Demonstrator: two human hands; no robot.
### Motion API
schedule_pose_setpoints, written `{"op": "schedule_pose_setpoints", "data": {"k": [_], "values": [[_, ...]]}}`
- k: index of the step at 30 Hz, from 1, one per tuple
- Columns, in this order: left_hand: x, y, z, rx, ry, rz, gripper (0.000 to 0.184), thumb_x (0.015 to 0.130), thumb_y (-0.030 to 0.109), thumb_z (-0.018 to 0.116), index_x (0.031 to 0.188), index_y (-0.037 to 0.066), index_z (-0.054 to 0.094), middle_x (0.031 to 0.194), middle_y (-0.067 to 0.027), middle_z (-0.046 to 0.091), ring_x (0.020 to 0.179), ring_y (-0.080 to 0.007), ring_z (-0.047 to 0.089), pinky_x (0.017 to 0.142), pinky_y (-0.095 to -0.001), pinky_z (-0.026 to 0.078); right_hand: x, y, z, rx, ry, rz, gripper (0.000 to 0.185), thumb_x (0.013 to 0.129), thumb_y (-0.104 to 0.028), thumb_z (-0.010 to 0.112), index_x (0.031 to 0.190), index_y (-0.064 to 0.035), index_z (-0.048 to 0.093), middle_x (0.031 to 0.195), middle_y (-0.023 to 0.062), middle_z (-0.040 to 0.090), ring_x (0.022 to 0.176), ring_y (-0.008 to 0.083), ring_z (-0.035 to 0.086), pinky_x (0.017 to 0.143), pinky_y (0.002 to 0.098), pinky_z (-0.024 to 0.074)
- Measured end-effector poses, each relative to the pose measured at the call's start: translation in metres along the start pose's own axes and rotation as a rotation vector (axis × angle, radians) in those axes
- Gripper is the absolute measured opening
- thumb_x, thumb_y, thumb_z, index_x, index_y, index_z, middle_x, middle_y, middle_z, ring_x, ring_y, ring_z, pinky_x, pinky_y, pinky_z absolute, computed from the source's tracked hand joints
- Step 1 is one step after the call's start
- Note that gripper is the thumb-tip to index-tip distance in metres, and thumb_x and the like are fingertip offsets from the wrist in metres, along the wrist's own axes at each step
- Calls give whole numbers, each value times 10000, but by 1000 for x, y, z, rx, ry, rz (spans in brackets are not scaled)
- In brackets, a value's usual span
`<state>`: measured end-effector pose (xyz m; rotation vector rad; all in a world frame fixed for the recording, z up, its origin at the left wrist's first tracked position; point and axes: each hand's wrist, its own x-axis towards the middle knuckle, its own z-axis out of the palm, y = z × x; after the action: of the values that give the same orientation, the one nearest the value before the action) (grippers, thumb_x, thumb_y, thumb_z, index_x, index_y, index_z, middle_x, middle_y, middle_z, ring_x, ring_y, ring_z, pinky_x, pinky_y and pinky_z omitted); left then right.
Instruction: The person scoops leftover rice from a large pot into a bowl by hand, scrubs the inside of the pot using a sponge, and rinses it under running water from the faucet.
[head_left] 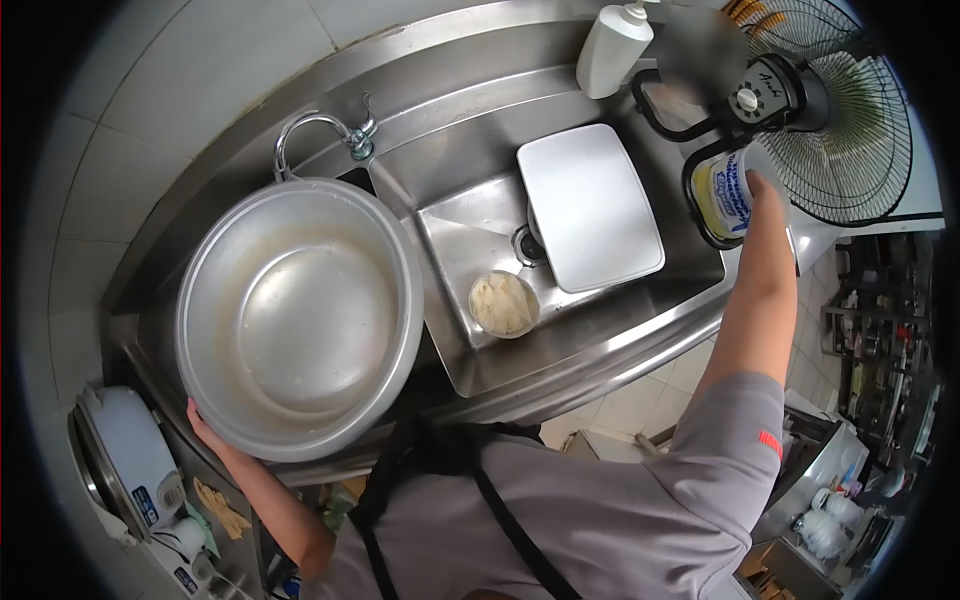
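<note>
A large round metal basin [315, 325] fills the left side of the sink. My left hand [206, 425] holds its lower-left rim, with most of the fingers hidden beneath it. At the far right, my right hand [757, 187] is on a white and yellow plastic tub [725, 195] with blue lettering; its fingers are mostly hidden by the tub. This tub is beside the black fan stand. In the right sink bowl, a round container of pale, crumbly food [504, 304] sits near the drain, and a white rectangular lid or tray [590, 208] lies to its right.
A curved faucet [320, 125] rises behind the basin. At the back stand a white pump bottle [615, 50] and, farther right, a fan [845, 130]. A white appliance [125, 450] is at the lower left. Shelves with kitchen items [870, 340] line the far right.
</note>
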<state>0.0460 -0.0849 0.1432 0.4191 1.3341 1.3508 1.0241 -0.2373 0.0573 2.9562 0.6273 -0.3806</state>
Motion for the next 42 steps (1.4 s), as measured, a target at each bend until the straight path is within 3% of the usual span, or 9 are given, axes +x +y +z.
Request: {"op": "schedule_pose_setpoints", "data": {"k": [5,8,13,20,26,30,35,38,42], "values": [[34,-13,-48,271,110,19,473,813,363,502,1095,-17,507,1065,-117,555,961,-242,534,851,-317,404,-56,10,-35,955,26,4,461,718,-272,591,1100,-17,545,946,131,572,823,198,563,696,291,468],[44,-31,-63,429,119,50,467,788,391,554,1013,-18,549,986,-102,585,889,-224,555,796,-307,420,-61,12,-24,1389,431,73,515,720,-293,580,1139,1,513,984,140,570,895,211,552,742,307,459],[69,-53,-94,1301,296,83,487,750,480,582,693,-2,609,691,-101,614,656,-205,558,604,-337,414,-76,1,-21,639,806,106,548,656,-213,594,1130,41,493,1048,280,539,986,321,547,834,307,422],[56,-66,-70,1874,245,293,617,794,581,403,800,9,633,799,-177,622,757,-353,581,649,-420,441,-94,34,-35,1985,599,251,302,738,-20,490,1012,100,454,1021,224,516,841,366,581,582,496,513],[63,-74,-79,1990,224,369,629,804,596,367,793,33,647,788,-171,628,734,-355,594,624,-445,450,-114,79,-33,2312,342,115,275,797,-140,444,1011,21,502,974,170,578,866,307,586,744,436,499],[73,-69,-86,1961,299,405,566,776,584,443,848,51,617,754,-167,621,707,-359,592,621,-449,453,-183,18,-46,2123,-49,-215,289,794,-167,471,1007,23,515,968,159,586,895,286,583,824,399,477],[119,-74,-86,1624,268,865,628,696,469,636,1067,-16,492,1109,-185,482,1080,-314,427,910,-438,319,-388,-239,-5,1568,-362,-324,279,802,-259,533,957,-30,570,889,80,574,745,183,563,687,307,468],[126,-74,-63,1561,253,685,602,752,363,610,1199,26,388,1212,-139,393,1169,-289,322,971,-474,205,-457,-386,94,1051,-376,-774,264,744,-205,558,908,1,568,738,36,552,665,139,506,617,305,420],[138,-86,-68,1526,262,723,520,802,271,563,1239,69,365,1248,-125,353,1200,-277,279,991,-478,155,-523,-491,224,326,-90,-626,380,753,-156,541,1096,-25,446,906,211,585,810,366,566,751,435,452]]}}
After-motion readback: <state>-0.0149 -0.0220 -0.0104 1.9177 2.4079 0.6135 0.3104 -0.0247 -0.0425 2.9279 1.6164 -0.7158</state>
